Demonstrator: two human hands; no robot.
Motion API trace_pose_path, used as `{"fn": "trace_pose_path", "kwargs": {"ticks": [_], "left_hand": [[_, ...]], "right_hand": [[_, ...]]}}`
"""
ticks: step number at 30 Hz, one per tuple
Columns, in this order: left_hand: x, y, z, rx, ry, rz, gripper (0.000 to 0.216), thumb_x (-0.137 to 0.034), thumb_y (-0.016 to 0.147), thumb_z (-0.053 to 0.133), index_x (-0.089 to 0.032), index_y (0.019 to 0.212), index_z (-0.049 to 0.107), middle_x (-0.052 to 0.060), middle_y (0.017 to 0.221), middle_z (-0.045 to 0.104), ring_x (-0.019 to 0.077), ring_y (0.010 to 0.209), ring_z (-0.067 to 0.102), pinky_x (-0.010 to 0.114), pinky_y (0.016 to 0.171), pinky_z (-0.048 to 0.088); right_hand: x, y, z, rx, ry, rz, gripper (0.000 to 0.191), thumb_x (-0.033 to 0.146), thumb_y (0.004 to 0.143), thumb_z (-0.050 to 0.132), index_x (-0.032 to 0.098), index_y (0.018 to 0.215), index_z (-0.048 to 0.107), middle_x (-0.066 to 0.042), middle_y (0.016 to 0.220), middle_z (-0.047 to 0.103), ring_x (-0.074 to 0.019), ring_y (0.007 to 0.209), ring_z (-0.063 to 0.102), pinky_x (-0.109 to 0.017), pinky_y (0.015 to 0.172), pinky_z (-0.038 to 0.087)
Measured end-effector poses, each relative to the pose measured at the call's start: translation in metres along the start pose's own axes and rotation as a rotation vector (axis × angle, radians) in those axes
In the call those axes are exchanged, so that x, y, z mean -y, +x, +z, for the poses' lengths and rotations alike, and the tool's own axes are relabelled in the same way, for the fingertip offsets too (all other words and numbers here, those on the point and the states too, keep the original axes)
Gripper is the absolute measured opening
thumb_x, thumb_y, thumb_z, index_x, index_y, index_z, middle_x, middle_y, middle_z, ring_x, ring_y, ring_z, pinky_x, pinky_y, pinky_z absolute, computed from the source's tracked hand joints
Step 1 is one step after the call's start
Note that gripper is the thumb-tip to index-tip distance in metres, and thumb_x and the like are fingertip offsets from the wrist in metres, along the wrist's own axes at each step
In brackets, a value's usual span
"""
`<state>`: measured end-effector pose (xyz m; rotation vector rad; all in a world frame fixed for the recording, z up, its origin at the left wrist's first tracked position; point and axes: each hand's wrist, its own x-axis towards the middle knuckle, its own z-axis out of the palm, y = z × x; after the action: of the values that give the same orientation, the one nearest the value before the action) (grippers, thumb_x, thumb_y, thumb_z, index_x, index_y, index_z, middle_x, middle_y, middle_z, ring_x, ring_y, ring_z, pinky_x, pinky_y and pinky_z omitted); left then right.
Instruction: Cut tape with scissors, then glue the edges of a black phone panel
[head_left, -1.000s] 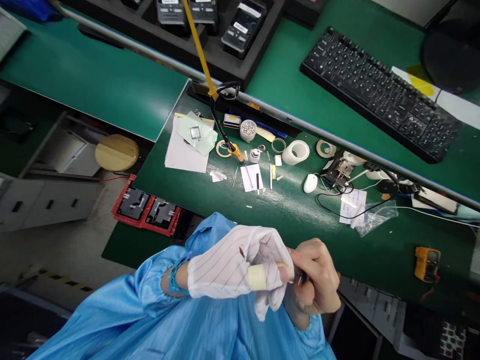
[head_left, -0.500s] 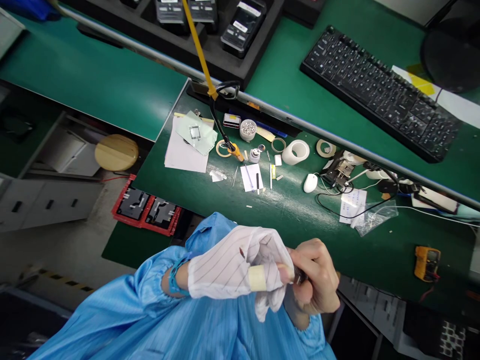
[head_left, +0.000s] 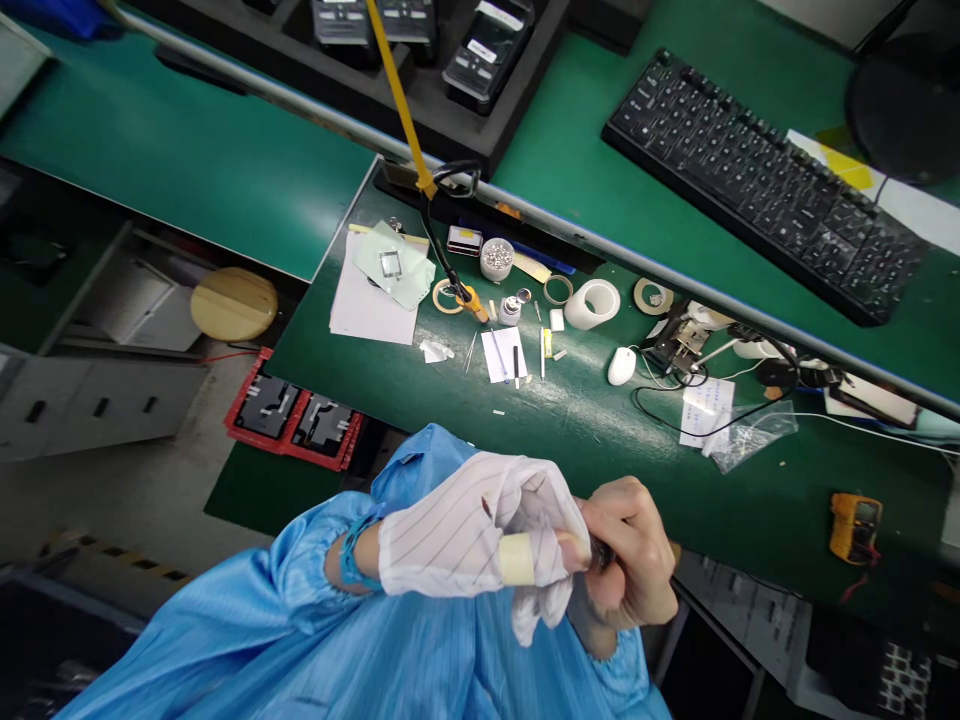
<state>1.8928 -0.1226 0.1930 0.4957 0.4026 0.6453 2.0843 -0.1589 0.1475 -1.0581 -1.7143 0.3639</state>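
Observation:
My left hand (head_left: 465,530) wears a white striped glove, with pale tape wrapped round the thumb and the bare thumb tip sticking out. My right hand (head_left: 634,555) is bare, its fingers curled in a pinch. Both hands meet at a small dark, shiny object (head_left: 600,553), gripped between them in front of my blue smock (head_left: 420,660). Most of that object is hidden by the fingers, so I cannot make out its kind. Loose glove cloth (head_left: 534,610) hangs below the left thumb.
Beyond the hands on the green bench (head_left: 450,400) lie tweezers (head_left: 470,352), pens on white paper (head_left: 495,345), a white tape roll (head_left: 592,304), a computer mouse (head_left: 621,366) and a yellow multimeter (head_left: 855,527). A keyboard (head_left: 757,185) is on the shelf. A yellow-and-black cord (head_left: 401,100) hangs down.
Almost nothing differs. Both hands keep their grip on the small dark object, with only a very slight shift of the fingers and the view.

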Motion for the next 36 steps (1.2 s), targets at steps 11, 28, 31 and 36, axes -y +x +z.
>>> {"fn": "trace_pose_path", "kwargs": {"ticks": [11,28,31,36], "left_hand": [[0.01,-0.002,-0.007,0.001,-0.021,0.013,0.032,-0.04,0.112,0.088,-0.017,0.097,0.071,0.002,0.074,0.079,0.0079,0.046,0.063,0.015,0.049,0.049],[-0.001,0.0,0.0,-0.064,-0.015,-0.01,0.047,-0.055,0.106,0.095,-0.018,0.092,0.07,0.0,0.067,0.076,0.0073,0.041,0.058,0.017,0.045,0.056],[-0.001,0.0,0.001,-0.069,0.005,-0.016,0.05,-0.059,0.104,0.096,-0.018,0.09,0.071,0.001,0.066,0.077,0.0078,0.04,0.059,0.017,0.045,0.056],[-0.003,-0.003,0.0,-0.076,-0.005,-0.025,0.049,-0.058,0.104,0.097,-0.019,0.09,0.071,0.0,0.068,0.077,0.0082,0.042,0.061,0.018,0.045,0.057]], "right_hand": [[0.003,0.002,0.001,0.0,0.045,0.046,0.043,0.05,0.13,0.055,0.021,0.129,0.087,-0.001,0.078,0.061,-0.0181,0.065,0.053,-0.035,0.061,0.043],[0.002,0.011,0.008,-0.05,0.084,0.011,0.044,0.047,0.131,0.054,0.019,0.122,0.086,0.002,0.075,0.06,-0.0148,0.059,0.05,-0.033,0.057,0.037],[0.001,0.01,0.007,-0.031,0.085,0.0,0.043,0.047,0.131,0.054,0.018,0.124,0.086,0.001,0.076,0.06,-0.0151,0.06,0.051,-0.033,0.058,0.037],[-0.003,0.001,0.001,0.022,0.023,-0.024,0.047,0.048,0.132,0.047,0.02,0.131,0.085,0.0,0.077,0.057,-0.0169,0.061,0.049,-0.034,0.06,0.036]]}}
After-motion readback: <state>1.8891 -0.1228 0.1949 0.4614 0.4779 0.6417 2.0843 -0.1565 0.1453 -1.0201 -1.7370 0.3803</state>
